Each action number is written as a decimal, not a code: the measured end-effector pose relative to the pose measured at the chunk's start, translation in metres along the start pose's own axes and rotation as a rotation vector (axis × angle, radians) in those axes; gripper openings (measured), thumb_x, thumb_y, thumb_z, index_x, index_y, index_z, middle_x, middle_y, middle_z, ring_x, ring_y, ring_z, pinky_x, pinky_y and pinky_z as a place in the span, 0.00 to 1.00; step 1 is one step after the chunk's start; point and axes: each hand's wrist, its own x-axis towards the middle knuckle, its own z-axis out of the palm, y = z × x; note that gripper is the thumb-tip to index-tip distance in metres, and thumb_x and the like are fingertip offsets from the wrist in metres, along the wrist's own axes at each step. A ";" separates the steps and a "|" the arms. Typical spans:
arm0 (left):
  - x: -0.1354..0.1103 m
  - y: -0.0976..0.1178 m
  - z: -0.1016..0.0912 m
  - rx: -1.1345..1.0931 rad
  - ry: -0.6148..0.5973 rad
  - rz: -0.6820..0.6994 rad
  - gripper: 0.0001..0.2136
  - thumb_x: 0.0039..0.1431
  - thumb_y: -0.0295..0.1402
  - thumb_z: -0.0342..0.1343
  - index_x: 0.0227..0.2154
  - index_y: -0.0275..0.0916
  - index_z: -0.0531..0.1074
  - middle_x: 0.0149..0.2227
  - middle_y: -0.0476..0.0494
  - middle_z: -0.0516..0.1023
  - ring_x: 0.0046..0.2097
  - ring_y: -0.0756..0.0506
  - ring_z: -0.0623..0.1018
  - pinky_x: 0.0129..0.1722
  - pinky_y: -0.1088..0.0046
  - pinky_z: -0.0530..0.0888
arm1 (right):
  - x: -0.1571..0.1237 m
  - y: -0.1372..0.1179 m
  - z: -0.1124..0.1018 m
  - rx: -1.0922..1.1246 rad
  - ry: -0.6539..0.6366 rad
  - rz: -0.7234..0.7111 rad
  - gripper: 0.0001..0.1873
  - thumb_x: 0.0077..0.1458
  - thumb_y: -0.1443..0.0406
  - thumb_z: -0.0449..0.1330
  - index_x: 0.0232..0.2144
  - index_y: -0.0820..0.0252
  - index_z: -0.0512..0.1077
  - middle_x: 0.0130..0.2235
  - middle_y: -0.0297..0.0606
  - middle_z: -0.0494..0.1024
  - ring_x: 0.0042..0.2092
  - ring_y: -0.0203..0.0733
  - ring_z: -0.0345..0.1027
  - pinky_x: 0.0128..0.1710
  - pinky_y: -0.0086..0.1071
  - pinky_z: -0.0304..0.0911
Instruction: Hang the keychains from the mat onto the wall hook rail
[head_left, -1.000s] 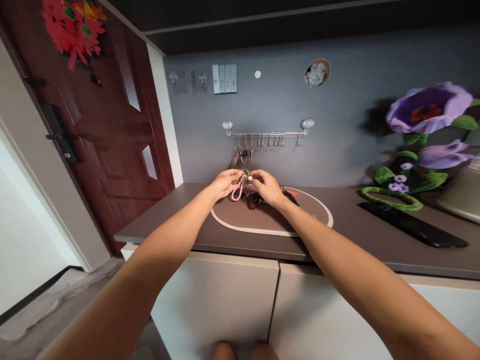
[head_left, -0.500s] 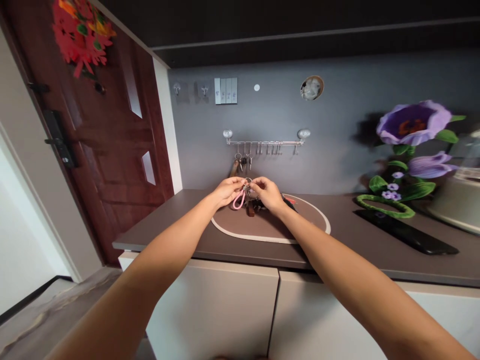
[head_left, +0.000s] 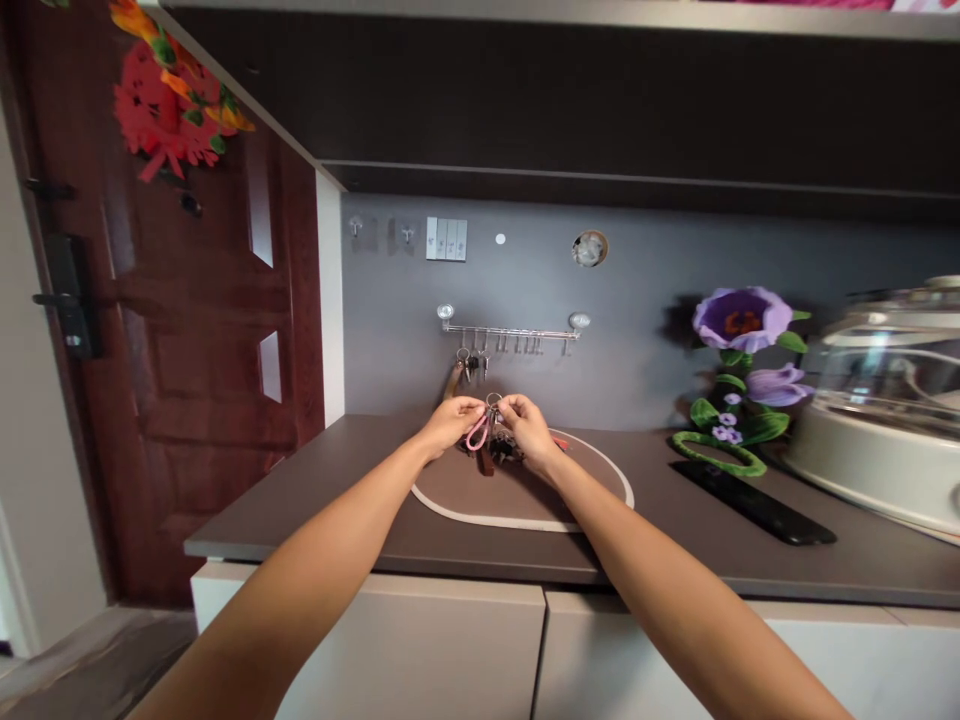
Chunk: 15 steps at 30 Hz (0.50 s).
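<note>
Over the brown oval mat (head_left: pixel 480 512) with its pale rim, both hands meet at a small bunch of keys on a metal key ring (head_left: pixel 493 399). My left hand (head_left: pixel 452 424) pinches it from the left, beside a pink looped strap (head_left: pixel 477 434) that hangs down. From the right, my right hand (head_left: pixel 526 428) is closed on the same bunch, thumb and finger together. Behind and below lie more dark keys and a brown tag (head_left: pixel 486 461), partly covered by my hands. Above them, several keys (head_left: pixel 471 367) hang on the left hooks of a clear hook rail (head_left: pixel 517 332).
On the right stand purple artificial flowers (head_left: pixel 742 318) on a green ring base, a black elongated object (head_left: pixel 754 503) and a cream appliance with a clear lid (head_left: pixel 877 450). A dark shelf (head_left: pixel 600 110) overhangs the counter. The red-brown door (head_left: pixel 202 400) is at left.
The camera view has tilted up and shifted, so the scene sits lower and more of the shelf shows. Both hands still hold the key bunch, its ring standing up between the fingertips.
</note>
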 end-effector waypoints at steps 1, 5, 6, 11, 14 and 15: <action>0.001 -0.001 0.000 0.024 0.012 0.016 0.06 0.53 0.28 0.53 0.33 0.32 0.69 0.30 0.45 0.74 0.31 0.53 0.74 0.40 0.72 0.71 | 0.000 0.000 0.000 0.022 0.008 0.015 0.15 0.44 0.54 0.56 0.27 0.59 0.63 0.27 0.31 0.67 0.29 0.33 0.62 0.34 0.29 0.60; 0.005 -0.004 -0.004 0.214 0.127 0.097 0.06 0.54 0.29 0.50 0.31 0.32 0.69 0.31 0.41 0.75 0.34 0.50 0.75 0.39 0.71 0.70 | 0.005 -0.004 0.001 0.098 0.035 0.087 0.15 0.43 0.55 0.57 0.28 0.58 0.61 0.29 0.33 0.68 0.31 0.34 0.64 0.34 0.31 0.63; 0.006 -0.005 -0.006 0.289 0.152 0.122 0.06 0.54 0.29 0.50 0.30 0.32 0.70 0.30 0.41 0.75 0.33 0.50 0.75 0.39 0.71 0.70 | 0.007 -0.006 0.000 0.119 0.042 0.098 0.15 0.43 0.55 0.57 0.28 0.58 0.61 0.29 0.33 0.68 0.31 0.35 0.65 0.34 0.31 0.64; 0.011 -0.013 -0.013 0.571 0.167 0.212 0.08 0.53 0.30 0.47 0.27 0.34 0.70 0.27 0.44 0.75 0.30 0.49 0.74 0.35 0.73 0.69 | 0.031 -0.021 0.000 0.148 0.143 0.089 0.11 0.45 0.58 0.55 0.27 0.59 0.61 0.27 0.31 0.67 0.29 0.32 0.64 0.33 0.30 0.64; 0.013 -0.017 -0.016 0.687 0.159 0.247 0.09 0.53 0.31 0.46 0.25 0.35 0.71 0.27 0.44 0.75 0.28 0.50 0.74 0.33 0.74 0.68 | 0.049 -0.031 0.002 0.133 0.205 0.105 0.08 0.47 0.61 0.53 0.27 0.60 0.61 0.25 0.31 0.66 0.27 0.31 0.63 0.31 0.28 0.65; 0.013 -0.018 -0.016 0.728 0.156 0.262 0.10 0.53 0.31 0.46 0.25 0.35 0.71 0.27 0.44 0.75 0.29 0.50 0.73 0.33 0.75 0.67 | 0.054 -0.034 0.003 0.137 0.214 0.112 0.07 0.48 0.62 0.53 0.27 0.60 0.61 0.25 0.31 0.66 0.27 0.31 0.63 0.30 0.28 0.65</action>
